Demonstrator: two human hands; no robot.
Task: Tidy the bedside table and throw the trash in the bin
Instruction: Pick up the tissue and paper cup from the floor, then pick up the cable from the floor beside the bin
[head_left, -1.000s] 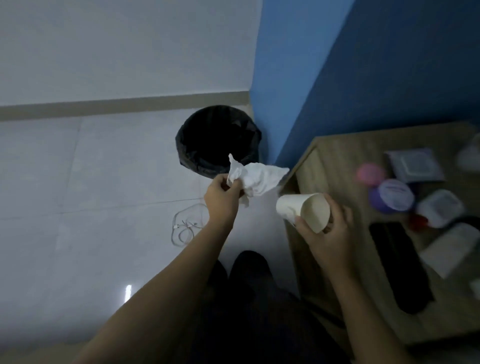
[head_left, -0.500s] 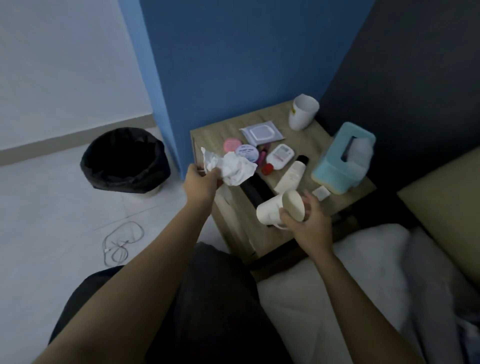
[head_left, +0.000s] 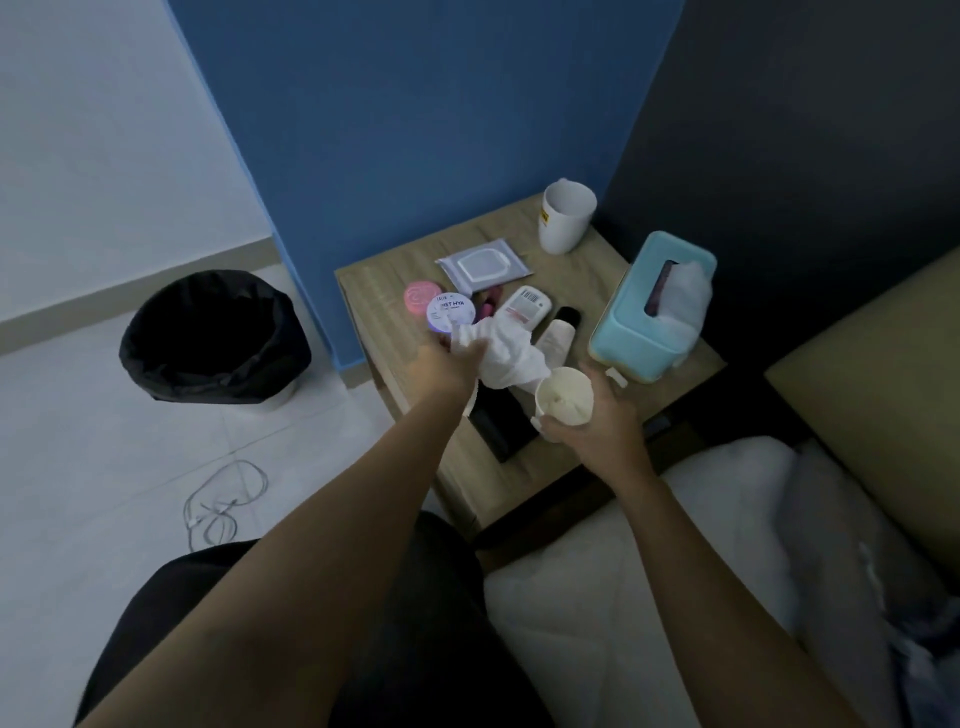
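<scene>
My left hand is closed on a crumpled white tissue, held over the wooden bedside table. My right hand grips a white paper cup just to the right of the tissue, its open mouth facing up toward me. The tissue's lower edge touches or nearly touches the cup's rim. A black-lined bin stands on the floor to the left of the table.
On the table lie a teal tissue box, a white mug, a wipes pack, a pink jar, a purple-lidded jar, a white tube, a small white bottle and a black phone-like slab. A white cable lies on the floor. The bed is at the right.
The view swung from the bin back to the table. Both hands moved from near the bin to above the table, and the tissue has come close to the cup's mouth.
</scene>
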